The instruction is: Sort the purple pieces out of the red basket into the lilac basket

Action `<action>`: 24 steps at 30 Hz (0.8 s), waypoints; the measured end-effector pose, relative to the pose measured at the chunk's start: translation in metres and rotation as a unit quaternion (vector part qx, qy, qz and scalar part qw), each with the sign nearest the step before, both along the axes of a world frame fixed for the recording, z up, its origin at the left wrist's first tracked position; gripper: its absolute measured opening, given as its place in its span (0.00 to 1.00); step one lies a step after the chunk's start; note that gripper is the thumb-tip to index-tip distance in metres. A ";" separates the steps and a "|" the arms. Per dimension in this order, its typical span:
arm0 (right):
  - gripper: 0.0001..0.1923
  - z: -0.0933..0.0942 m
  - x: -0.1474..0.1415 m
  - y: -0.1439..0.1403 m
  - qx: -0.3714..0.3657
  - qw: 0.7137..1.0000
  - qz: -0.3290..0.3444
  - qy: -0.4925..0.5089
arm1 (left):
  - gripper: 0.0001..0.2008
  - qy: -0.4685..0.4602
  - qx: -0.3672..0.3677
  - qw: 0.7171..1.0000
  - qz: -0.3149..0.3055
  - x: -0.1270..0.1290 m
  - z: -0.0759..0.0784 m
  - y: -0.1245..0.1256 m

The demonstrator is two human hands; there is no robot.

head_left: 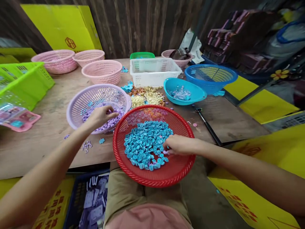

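the left hand [101,116] is reaching into a lilac basket [78,101] on the table [43,140], fingers curled down on purple pieces [111,122]; whether it is gripping any is unclear. the right hand [179,144] is pinching at blue pieces [145,141] in a red basket [171,173] on the lap, fingertips closed narrowly.

Two baskets side by side near the table [35,149] edge: left basket [76,105] of small discs, right basket [181,171] overhanging toward the lap. Further back, crate [152,74] in the middle, bowl [190,95] to its right.
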State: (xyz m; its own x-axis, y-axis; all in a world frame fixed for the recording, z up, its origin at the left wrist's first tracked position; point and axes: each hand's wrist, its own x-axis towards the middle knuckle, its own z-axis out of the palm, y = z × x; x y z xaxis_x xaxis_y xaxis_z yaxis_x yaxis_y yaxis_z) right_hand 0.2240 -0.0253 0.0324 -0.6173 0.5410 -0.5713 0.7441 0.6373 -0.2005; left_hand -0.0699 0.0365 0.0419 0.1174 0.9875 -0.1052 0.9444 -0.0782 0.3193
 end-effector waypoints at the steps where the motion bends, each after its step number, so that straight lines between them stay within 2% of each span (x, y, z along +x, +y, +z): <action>1: 0.10 -0.006 0.000 -0.007 0.013 1.000 -0.002 -0.007 | 0.23 0.057 0.011 0.998 0.001 -0.005 -0.003 0.003; 4: 0.13 -0.022 -0.004 -0.017 0.056 0.998 -0.004 -0.015 | 0.26 0.161 0.079 0.984 -0.006 0.001 -0.005 -0.003; 6: 0.14 -0.030 -0.007 -0.018 0.056 0.998 0.003 -0.024 | 0.24 0.172 0.138 0.975 -0.024 0.022 -0.001 -0.016; 8: 0.14 -0.033 -0.008 -0.018 0.044 0.998 0.011 -0.034 | 0.22 0.146 0.162 0.973 -0.074 0.050 0.003 -0.032; 9: 0.14 -0.034 -0.008 -0.018 0.040 0.998 0.012 -0.037 | 0.20 0.122 0.149 0.974 -0.115 0.064 0.003 -0.041; 11: 0.15 -0.032 -0.007 -0.019 0.039 0.998 0.010 -0.042 | 0.17 0.067 0.070 0.965 -0.242 0.090 -0.002 -0.057; 13: 0.14 -0.028 -0.005 -0.018 0.032 0.998 0.004 -0.057 | 0.14 0.044 -0.032 0.932 -0.359 0.110 -0.012 -0.071; 15: 0.14 -0.022 -0.005 -0.017 0.013 0.998 -0.007 -0.069 | 0.12 0.080 -0.112 0.894 -0.426 0.123 -0.022 -0.082; 17: 0.15 -0.016 -0.005 -0.016 -0.008 0.998 -0.016 -0.066 | 0.10 0.138 -0.150 0.868 -0.454 0.131 -0.028 -0.090; 19: 0.15 -0.014 -0.009 -0.017 -0.032 0.999 -0.016 -0.039 | 0.10 0.178 -0.151 0.854 -0.465 0.135 -0.031 -0.093; 21: 0.15 -0.015 -0.015 -0.019 -0.050 0.999 -0.017 0.000 | 0.11 0.196 -0.134 0.854 -0.463 0.136 -0.034 -0.092; 24: 0.16 -0.020 -0.025 -0.026 -0.048 0.998 -0.027 0.026 | 0.11 0.211 -0.103 0.874 -0.426 0.135 -0.040 -0.088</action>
